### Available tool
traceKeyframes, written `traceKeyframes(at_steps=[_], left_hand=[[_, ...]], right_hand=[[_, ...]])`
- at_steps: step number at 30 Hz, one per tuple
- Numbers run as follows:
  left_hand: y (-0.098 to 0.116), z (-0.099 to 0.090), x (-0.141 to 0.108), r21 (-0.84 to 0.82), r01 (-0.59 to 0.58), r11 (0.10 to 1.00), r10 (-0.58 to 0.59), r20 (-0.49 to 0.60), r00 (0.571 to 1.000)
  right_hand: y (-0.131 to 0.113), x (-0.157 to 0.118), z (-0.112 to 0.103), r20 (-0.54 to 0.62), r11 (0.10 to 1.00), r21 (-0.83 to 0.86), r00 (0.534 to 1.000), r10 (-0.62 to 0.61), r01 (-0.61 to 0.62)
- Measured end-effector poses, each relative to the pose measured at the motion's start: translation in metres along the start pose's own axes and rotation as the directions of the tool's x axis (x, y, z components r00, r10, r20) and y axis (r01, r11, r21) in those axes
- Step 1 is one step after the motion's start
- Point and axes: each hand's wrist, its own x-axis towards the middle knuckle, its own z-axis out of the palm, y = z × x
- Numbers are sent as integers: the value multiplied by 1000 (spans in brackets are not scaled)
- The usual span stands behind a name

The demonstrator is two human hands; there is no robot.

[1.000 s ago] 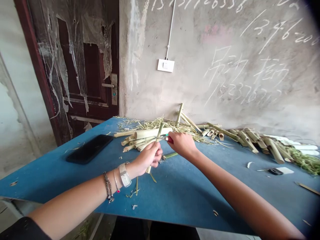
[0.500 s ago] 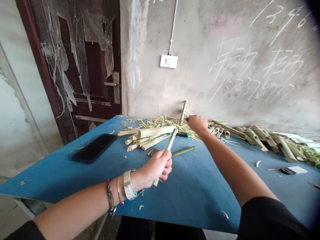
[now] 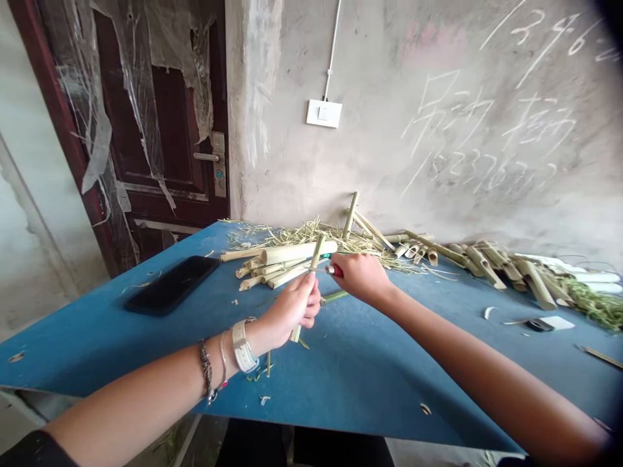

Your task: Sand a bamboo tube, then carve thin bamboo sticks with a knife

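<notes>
My left hand (image 3: pixel 293 303) is closed around a peeled bamboo stick (image 3: pixel 318 251), which points up and away with its lower end below my fist. A small red-handled knife (image 3: pixel 335 270) is in the fist of my right hand (image 3: pixel 364 277). Its thin blade reaches left to the stick, just above my left thumb, and seems to touch it. Behind the hands lies a pile of pale split bamboo pieces (image 3: pixel 275 275). A green bamboo strip (image 3: pixel 335 296) rests on the table, partly behind my left hand.
A black phone (image 3: pixel 172 285) lies at the left of the blue table (image 3: pixel 370 383). Shavings (image 3: pixel 306 232) heap along the wall. Cut bamboo tubes (image 3: pixel 487 263) line the back right, near a box-cutter-like black and white object (image 3: pixel 549 323). A door (image 3: pixel 165 130) stands at left.
My right hand has come left and nearer from the back of the table, bringing the knife blade to the bamboo stick. The stick is now held more upright. The view has shifted slightly.
</notes>
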Motion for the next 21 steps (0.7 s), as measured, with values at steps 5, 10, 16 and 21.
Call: traceKeyframes(at_steps=[5, 10, 16, 21], left_hand=[[-2, -8, 10, 30, 3, 1000, 1, -141, 990], [6, -13, 13, -78, 5, 997, -20, -184, 983], [22, -25, 19, -191, -42, 981, -3, -230, 973], [30, -20, 14, -210, -48, 976, -5, -244, 970]], right_hand=[[2, 29, 7, 9, 999, -34, 1000, -9, 9], [7, 72, 9, -24, 998, -46, 999, 47, -48], [-1, 110, 8, -6, 999, -40, 999, 37, -37], [-5, 127, 5, 33, 998, -9, 997, 67, -67]])
